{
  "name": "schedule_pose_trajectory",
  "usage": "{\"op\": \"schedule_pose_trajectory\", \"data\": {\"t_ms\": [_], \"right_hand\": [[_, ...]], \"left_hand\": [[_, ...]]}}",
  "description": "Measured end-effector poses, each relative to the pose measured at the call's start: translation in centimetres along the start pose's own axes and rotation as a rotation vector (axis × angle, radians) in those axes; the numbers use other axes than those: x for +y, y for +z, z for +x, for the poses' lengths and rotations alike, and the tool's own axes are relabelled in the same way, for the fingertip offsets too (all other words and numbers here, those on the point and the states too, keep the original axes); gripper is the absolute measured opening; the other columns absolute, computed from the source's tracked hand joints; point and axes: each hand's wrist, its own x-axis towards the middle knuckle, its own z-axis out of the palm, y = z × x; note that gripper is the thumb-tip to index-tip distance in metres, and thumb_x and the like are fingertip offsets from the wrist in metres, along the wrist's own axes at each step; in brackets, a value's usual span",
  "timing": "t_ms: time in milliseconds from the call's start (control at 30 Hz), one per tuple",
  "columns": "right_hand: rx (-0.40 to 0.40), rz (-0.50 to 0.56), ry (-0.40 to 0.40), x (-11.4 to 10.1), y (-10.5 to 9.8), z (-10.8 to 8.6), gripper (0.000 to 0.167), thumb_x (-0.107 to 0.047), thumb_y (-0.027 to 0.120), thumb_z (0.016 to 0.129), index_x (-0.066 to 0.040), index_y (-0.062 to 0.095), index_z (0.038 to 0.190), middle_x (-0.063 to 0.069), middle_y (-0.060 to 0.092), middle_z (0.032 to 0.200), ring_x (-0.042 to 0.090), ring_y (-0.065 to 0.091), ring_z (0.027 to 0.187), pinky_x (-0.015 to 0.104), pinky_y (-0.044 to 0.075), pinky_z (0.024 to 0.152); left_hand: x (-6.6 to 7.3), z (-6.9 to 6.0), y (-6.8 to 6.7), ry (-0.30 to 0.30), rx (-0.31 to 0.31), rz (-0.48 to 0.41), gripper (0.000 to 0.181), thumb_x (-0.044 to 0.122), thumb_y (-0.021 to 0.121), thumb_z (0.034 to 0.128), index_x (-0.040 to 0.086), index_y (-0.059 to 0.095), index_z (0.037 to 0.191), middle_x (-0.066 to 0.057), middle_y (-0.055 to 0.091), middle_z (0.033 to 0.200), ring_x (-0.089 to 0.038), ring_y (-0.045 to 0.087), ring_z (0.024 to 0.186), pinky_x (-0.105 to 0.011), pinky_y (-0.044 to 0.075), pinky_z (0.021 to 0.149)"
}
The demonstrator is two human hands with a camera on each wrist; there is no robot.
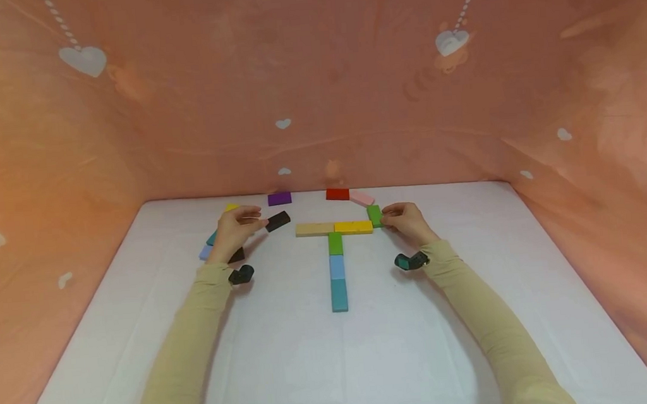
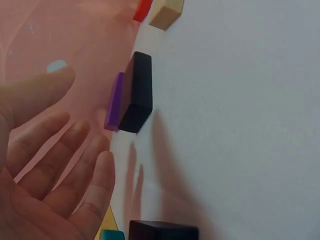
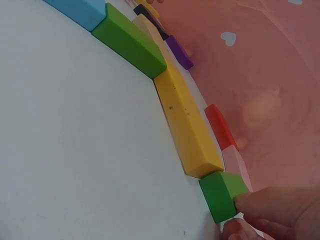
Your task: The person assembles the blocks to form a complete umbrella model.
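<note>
My left hand hovers with fingers loosely extended beside a black block. A gap between that hand and the black block shows in the left wrist view. At the right, my right hand pinches a green block between thumb and fingers; the right wrist view shows this green block against the end of a yellow block. A pink block and a red block run on from it along the back.
A tan block and the yellow one form a crossbar. Below it run a second green block, a light blue block and a teal block. A purple block lies at the back; several loose blocks lie partly under my left hand.
</note>
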Motion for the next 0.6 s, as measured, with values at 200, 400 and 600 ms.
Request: {"op": "schedule_pose_trajectory", "data": {"t_ms": [200, 400, 600], "right_hand": [[-0.004, -0.005, -0.012, -0.2, -0.1, 0.0, 0.034, -0.006, 0.064, 0.09, 0.01, 0.057, 0.12, 0.02, 0.06, 0.108, 0.015, 0.057, 0.078, 0.019, 0.05, 0.067], [-0.013, 0.004, 0.017, -0.4, -0.1, 0.0, 0.034, -0.006, 0.064, 0.09, 0.008, 0.057, 0.12, 0.019, 0.06, 0.106, 0.017, 0.056, 0.081, 0.02, 0.05, 0.068], [-0.024, 0.023, 0.021, -0.3, -0.1, 0.2, 0.035, -0.005, 0.063, 0.09, 0.01, 0.056, 0.12, 0.019, 0.059, 0.108, 0.017, 0.056, 0.081, 0.02, 0.05, 0.069]], "left_hand": [[-0.2, 0.4, 0.3, -0.023, -0.057, 0.05, 0.047, 0.008, 0.073, 0.0841, -0.007, 0.057, 0.125, -0.025, 0.06, 0.119, -0.037, 0.06, 0.105, -0.039, 0.049, 0.089], [-0.5, 0.8, 0.8, -0.008, -0.078, 0.12, 0.045, 0.005, 0.071, 0.085, -0.007, 0.057, 0.126, -0.025, 0.06, 0.12, -0.038, 0.058, 0.107, -0.045, 0.046, 0.094], [-0.9, 1.2, 1.3, -0.017, -0.076, 0.154, 0.041, 0.006, 0.069, 0.0876, -0.008, 0.057, 0.124, -0.025, 0.059, 0.12, -0.037, 0.057, 0.108, -0.044, 0.045, 0.095]]}}
